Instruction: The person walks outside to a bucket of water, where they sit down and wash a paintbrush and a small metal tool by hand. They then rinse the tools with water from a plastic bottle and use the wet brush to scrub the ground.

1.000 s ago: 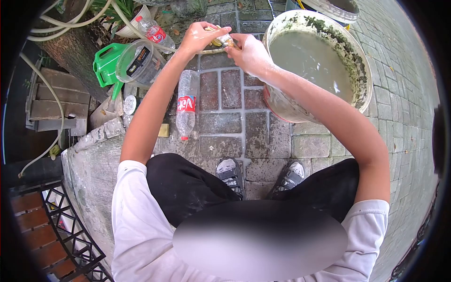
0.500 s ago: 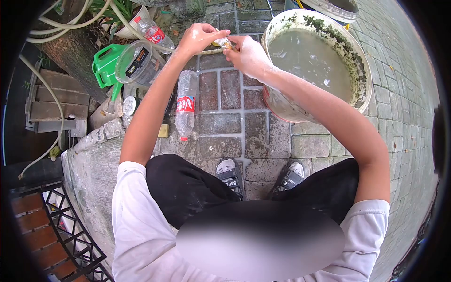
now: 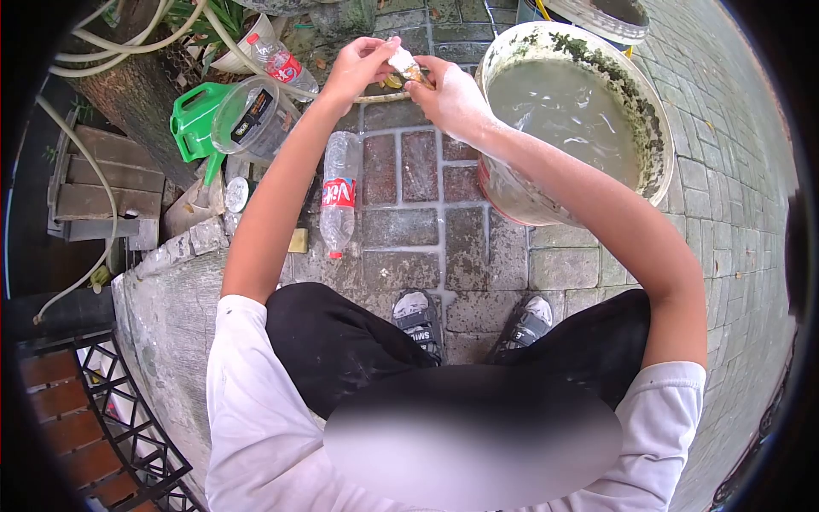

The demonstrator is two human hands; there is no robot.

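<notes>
A person's right hand (image 3: 450,96) pinches a brush (image 3: 411,70) above wet paving (image 3: 401,226), near a bucket (image 3: 657,119) of cloudy water (image 3: 559,98); the left hand (image 3: 351,72) is at its white end, its grip impossible to tell.

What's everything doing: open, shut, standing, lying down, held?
Brush-like tool: held, white-tipped
Right hand: gripping the tool
Left hand: at its white end, grip unclear
Bucket: upright, open, holding cloudy liquid
Near bottle: capped, lying down
Far bottle: capped
Hose: looped
Green jug: tilt unclear
Sandals: worn
</notes>
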